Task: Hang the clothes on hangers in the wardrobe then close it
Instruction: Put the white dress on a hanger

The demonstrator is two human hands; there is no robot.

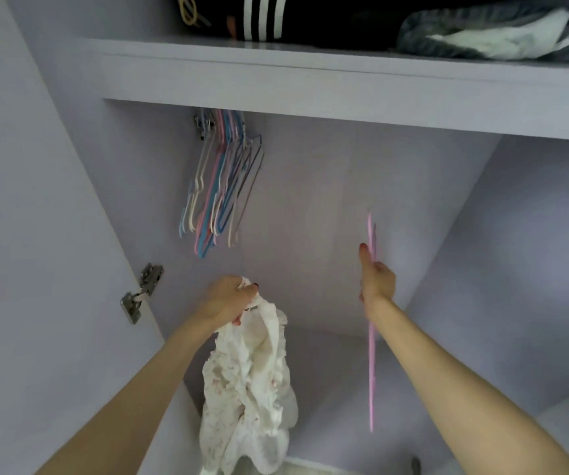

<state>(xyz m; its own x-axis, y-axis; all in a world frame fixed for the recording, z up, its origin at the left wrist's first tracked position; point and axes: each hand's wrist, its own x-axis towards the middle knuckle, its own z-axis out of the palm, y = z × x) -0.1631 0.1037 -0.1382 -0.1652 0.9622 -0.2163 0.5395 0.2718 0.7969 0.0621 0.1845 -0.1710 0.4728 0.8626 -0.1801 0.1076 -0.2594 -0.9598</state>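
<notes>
Pink hanger [371, 354] stands edge-on in the right hand [377, 281], fingers curled round it, held apart from the floral white garment [252, 378] so the two can be joined. Left hand [228, 298] fingers clamp the garment's top, letting it drape inside the open wardrobe [310, 200], below the spare hangers [221, 186].
</notes>
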